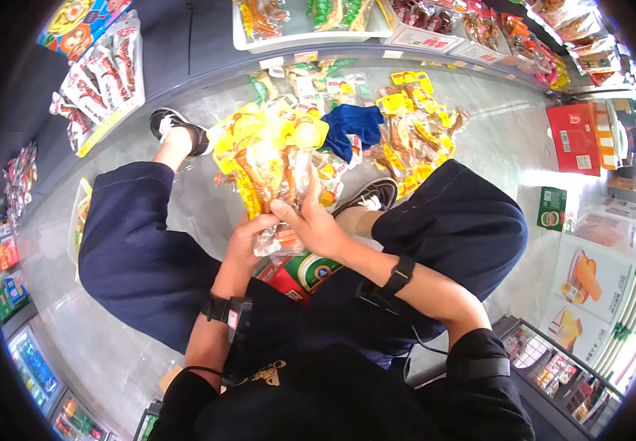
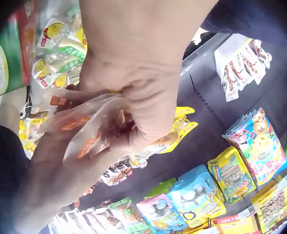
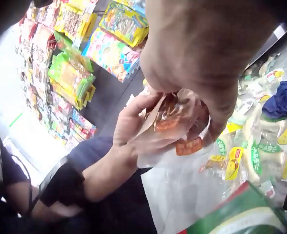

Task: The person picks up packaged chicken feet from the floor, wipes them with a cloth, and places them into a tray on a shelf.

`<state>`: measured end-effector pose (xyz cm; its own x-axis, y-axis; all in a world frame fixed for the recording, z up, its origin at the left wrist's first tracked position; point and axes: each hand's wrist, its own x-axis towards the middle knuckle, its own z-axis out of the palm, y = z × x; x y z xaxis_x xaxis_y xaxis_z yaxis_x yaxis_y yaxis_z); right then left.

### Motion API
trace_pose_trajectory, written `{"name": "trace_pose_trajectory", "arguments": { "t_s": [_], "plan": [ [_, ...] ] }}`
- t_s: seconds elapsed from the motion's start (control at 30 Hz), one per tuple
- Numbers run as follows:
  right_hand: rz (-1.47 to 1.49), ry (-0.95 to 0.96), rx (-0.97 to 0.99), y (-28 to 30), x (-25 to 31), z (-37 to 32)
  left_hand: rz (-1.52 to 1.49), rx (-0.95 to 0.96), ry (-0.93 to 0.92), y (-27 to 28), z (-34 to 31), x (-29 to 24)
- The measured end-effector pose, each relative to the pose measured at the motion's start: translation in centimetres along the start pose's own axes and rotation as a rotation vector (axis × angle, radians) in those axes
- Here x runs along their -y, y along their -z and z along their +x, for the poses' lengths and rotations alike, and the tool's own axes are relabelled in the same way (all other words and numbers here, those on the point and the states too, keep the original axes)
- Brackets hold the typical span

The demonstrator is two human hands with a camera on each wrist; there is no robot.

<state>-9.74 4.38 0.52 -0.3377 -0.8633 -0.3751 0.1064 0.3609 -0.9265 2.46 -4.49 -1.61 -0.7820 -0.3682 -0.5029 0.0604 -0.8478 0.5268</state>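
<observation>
Both hands hold a bunch of clear, yellow-topped snack packets (image 1: pixel 260 173) with brown, meat-like pieces inside, above the floor between the person's legs. The left hand (image 1: pixel 244 241) grips their lower end from the left. From the other side, the right hand (image 1: pixel 316 224) holds the same bunch, its thumb across the front and its fingers along the edge. In the left wrist view, the left hand (image 2: pixel 153 105) curls over the crinkled clear plastic (image 2: pixel 97 124). Orange-red print shows on the packets (image 3: pixel 175 122) between both hands in the right wrist view.
More yellow-labelled packets (image 1: pixel 413 132) lie on the grey floor beside a dark blue cloth (image 1: pixel 353 128). A white tray (image 1: pixel 310 40) sits on the shelf beyond. Red and green packaging (image 1: pixel 307 273) lies close below the hands. Cartons (image 1: pixel 579 283) stand at the right.
</observation>
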Motion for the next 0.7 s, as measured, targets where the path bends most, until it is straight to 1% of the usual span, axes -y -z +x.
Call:
{"name": "trace_pose_trajectory", "arguments": {
  "t_s": [0.03,0.1,0.13,0.17,0.23,0.27,0.3,0.37,0.4,0.43,0.47,0.5,0.53,0.57,0.63,0.67,0.7],
  "plan": [
    [-0.006,-0.007,-0.005,0.3,-0.4,0.0,-0.008,0.005,0.006,-0.1,0.2,0.0],
    [-0.353,0.077,-0.07,0.6,-1.2,0.4,-0.118,0.021,0.147,0.0,0.8,0.0],
    [-0.228,-0.026,0.039,1.4,-1.4,0.3,0.013,0.03,0.111,0.2,1.3,0.4],
    [-0.227,-0.032,0.041,2.0,-1.6,0.1,0.009,0.028,0.115,0.2,1.5,0.6],
    [0.014,-0.185,0.166,2.9,-0.6,-0.7,0.125,-0.033,0.181,-0.7,1.8,0.9],
    [0.017,-0.193,0.179,3.5,0.1,-1.1,0.078,-0.055,0.175,-1.0,2.0,1.2],
    [0.018,-0.203,0.176,4.5,-0.7,-0.6,0.073,-0.055,0.183,-1.2,2.1,1.4],
    [-0.008,-0.229,0.224,7.2,-4.1,1.2,0.049,-0.102,0.189,-1.3,2.6,1.7],
    [-0.716,0.245,0.155,9.9,-6.4,0.7,-0.01,-0.082,0.216,-1.0,3.0,1.9],
    [-0.276,-0.107,-0.042,12.8,-8.6,3.4,-0.018,-0.086,0.228,-1.0,3.2,1.9],
    [-0.262,-0.052,-0.394,14.6,-8.8,4.0,-0.036,-0.043,0.219,-1.3,3.3,1.5],
    [-0.409,-0.17,-0.456,18.5,-11.4,5.1,-0.049,-0.001,0.206,-1.5,3.4,1.1],
    [-0.503,-0.338,-0.695,20.7,-13.0,5.1,-0.033,-0.005,0.198,-1.6,3.4,1.0],
    [-0.552,-0.335,-0.782,22.5,-13.0,4.5,-0.031,-0.012,0.195,-1.7,3.6,0.9],
    [-0.616,-0.702,-0.88,26.2,-17.0,3.4,0.006,-0.018,0.235,-1.8,3.6,0.8],
    [-0.618,-0.699,-0.872,26.8,-19.0,2.7,-0.005,-0.014,0.228,-2.1,3.7,0.7],
    [-0.232,-0.638,-0.871,27.1,-21.0,1.6,-0.01,-0.021,0.219,-2.1,3.8,0.8]
  ]
}}
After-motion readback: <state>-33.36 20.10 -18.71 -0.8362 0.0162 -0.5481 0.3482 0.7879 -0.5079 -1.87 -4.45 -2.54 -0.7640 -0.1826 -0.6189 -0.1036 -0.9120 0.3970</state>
